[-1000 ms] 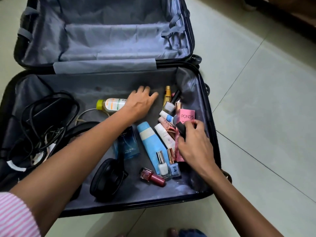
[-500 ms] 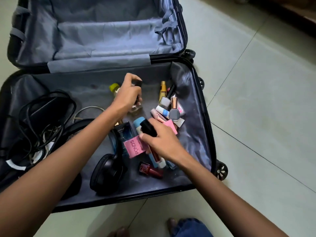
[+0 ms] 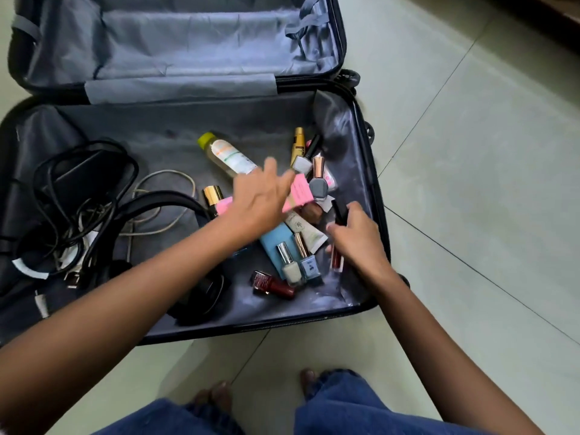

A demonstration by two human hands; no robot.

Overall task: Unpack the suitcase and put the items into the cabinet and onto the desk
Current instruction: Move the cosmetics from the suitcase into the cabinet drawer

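The open suitcase [image 3: 357,171] lies on the floor with toiletries in its right half. My left hand [image 3: 260,199] stretches over a pink box [image 3: 299,191], fingers straight and motion-blurred; the box shows on both sides of the palm. My right hand [image 3: 357,243] grips a dark red lip-gloss tube [image 3: 336,260] with a black cap near the suitcase's right wall. Around the hands lie a green-capped bottle [image 3: 229,155], a blue tube [image 3: 276,243], a gold-capped perfume bottle [image 3: 213,196], a white tube [image 3: 309,232] and three nail polishes: white [image 3: 290,268], blue [image 3: 309,265], red [image 3: 271,284].
Tangled black cables [image 3: 78,199] and a white cord [image 3: 163,183] fill the suitcase's left half. Black headphones [image 3: 204,293] lie under my left forearm. The grey-lined lid [image 3: 188,42] lies open at the back. Pale floor tiles [image 3: 470,183] stretch to the right; my feet are below.
My left hand let go of the small bottle it held and swung right over the pink box. My right hand released the box and moved right, still holding the lip-gloss tube.
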